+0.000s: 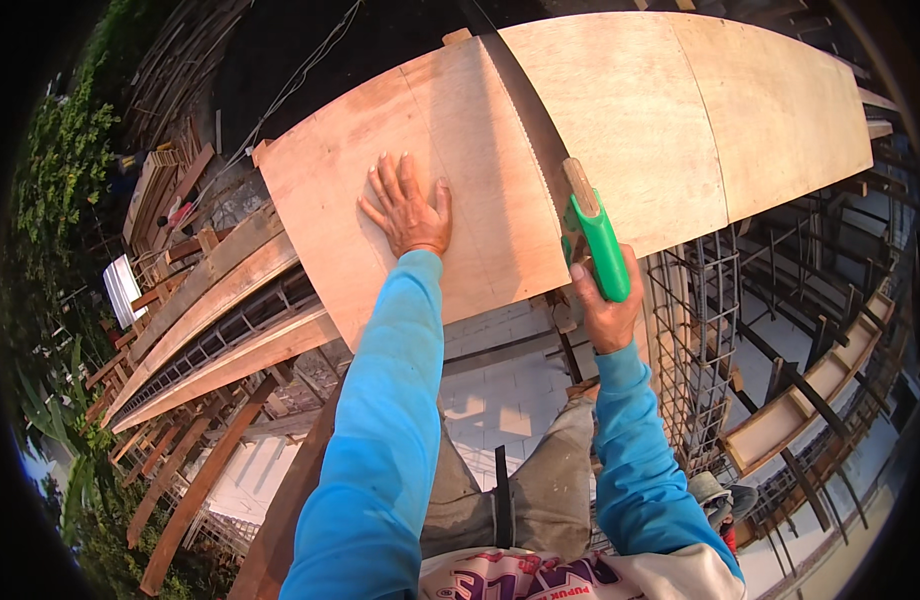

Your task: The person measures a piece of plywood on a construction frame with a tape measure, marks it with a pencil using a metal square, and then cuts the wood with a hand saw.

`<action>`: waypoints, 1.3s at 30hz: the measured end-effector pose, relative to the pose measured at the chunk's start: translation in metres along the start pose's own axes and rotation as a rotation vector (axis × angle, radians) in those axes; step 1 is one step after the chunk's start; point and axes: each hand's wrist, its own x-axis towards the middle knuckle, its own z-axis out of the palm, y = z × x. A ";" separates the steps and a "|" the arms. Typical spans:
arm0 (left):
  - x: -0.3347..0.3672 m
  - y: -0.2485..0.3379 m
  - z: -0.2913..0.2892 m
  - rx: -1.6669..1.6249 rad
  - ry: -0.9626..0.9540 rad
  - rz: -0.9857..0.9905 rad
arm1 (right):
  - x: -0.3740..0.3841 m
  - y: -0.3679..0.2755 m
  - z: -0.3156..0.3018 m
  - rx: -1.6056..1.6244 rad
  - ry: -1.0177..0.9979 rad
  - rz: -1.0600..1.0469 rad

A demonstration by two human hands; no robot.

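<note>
My left hand (408, 212) lies flat with fingers spread on a plywood sheet (330, 200), to the left of the saw. My right hand (612, 305) is wrapped round the green handle of a handsaw (602, 250), near the sheet's close edge. The saw's dark blade reaches away from me across the plywood, its toothed edge toward the left. More plywood (620, 110) spreads to the right of the blade, with a line running across it. Whether the teeth are in a cut I cannot tell.
Curved timber formwork (220, 350) with steel bars inside runs off to the left. Upright rebar cages (715, 320) stand to the right, beside a curved wooden frame (810, 390). Below me is a pale tiled surface (495, 400). A person in a hat (710, 490) is at lower right.
</note>
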 end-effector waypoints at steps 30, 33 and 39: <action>0.001 -0.001 -0.005 0.025 -0.052 -0.010 | 0.053 0.011 0.018 -0.074 0.054 -0.227; 0.002 0.001 -0.004 0.019 -0.056 -0.020 | 0.062 0.007 0.022 -0.084 0.049 -0.225; 0.001 0.000 -0.005 0.027 -0.052 -0.018 | 0.054 0.016 0.031 -0.083 0.091 -0.233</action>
